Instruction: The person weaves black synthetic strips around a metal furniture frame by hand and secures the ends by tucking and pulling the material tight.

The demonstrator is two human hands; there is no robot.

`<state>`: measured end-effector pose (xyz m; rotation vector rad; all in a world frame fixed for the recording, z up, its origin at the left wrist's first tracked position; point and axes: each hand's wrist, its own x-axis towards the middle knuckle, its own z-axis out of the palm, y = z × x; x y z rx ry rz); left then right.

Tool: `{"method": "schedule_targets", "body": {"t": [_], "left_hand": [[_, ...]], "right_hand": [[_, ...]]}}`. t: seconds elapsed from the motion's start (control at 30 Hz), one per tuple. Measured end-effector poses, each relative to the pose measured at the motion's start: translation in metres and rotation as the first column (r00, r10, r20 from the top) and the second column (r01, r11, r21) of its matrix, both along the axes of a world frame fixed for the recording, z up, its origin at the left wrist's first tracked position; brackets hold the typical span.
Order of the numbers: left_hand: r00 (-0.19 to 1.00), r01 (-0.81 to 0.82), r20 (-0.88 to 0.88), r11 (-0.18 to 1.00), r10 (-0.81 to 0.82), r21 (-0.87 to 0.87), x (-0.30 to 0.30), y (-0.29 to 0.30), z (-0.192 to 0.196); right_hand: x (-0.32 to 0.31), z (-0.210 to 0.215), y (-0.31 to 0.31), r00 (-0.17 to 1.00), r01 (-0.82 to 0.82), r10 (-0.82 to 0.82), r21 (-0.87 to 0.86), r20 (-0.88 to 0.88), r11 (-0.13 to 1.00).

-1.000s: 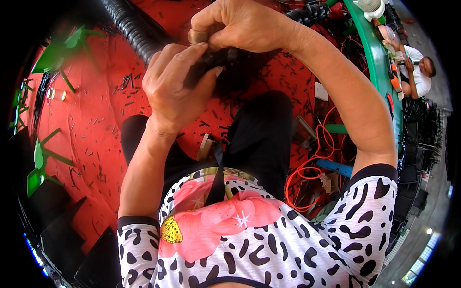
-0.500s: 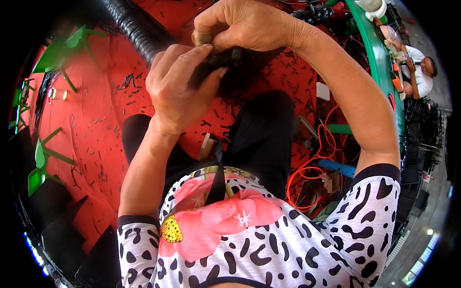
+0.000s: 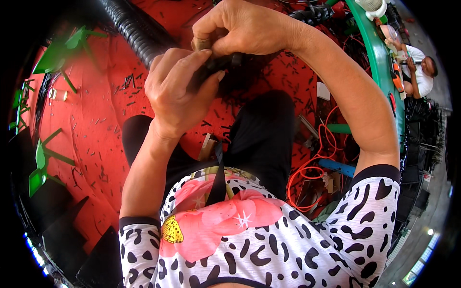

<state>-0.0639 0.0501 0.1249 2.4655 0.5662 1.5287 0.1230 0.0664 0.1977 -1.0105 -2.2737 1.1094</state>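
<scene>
A thick black bundle (image 3: 137,36), wound with ribbed spiral wrap, slants in from the top left to my hands. My left hand (image 3: 173,91) is closed round its dark end, thumb and fingers curled over it. Just above and to the right, my right hand (image 3: 247,26) is closed in a pinch, its thumb against the bent forefinger, which has a tan band round it. The pinching fingertips are close to my left forefinger. Whatever lies between them is too small or hidden to name. Black parts (image 3: 233,60) show in shadow below the right hand.
Short black scraps litter the red floor (image 3: 96,129). Green stools (image 3: 41,165) stand at left, near a small cup (image 3: 58,94). At right are a green table (image 3: 379,53), an orange cord (image 3: 307,173), a blue tube (image 3: 336,167) and a seated person (image 3: 420,72).
My left hand has shifted slightly down, its forefinger tip a little lower. My right fingers have changed their pinch slightly, showing more of the tan band. The bundle stays nearly in place.
</scene>
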Motion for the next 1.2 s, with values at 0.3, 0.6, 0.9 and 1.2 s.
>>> {"method": "schedule_targets", "body": {"t": [0.3,0.6,0.9,1.2], "left_hand": [[0.999,0.018,0.045,1.000,-0.017,-0.007,0.006,0.002,0.001],[0.999,0.031,0.028,0.999,-0.031,0.014,0.015,0.001,0.001],[0.999,0.032,0.025,0.999,-0.032,-0.008,0.015,0.000,-0.002],[0.999,-0.033,-0.036,0.992,0.029,-0.125,0.013,0.009,0.002]], "right_hand": [[0.007,0.000,-0.013,0.994,0.101,-0.105,0.124,0.026,0.987],[0.011,0.007,-0.033,0.956,0.191,-0.218,0.147,0.195,0.971],[0.013,0.001,-0.050,0.926,0.270,-0.310,0.196,0.215,0.943],[0.007,-0.013,-0.068,0.917,0.170,-0.375,0.716,0.137,0.677]]}}
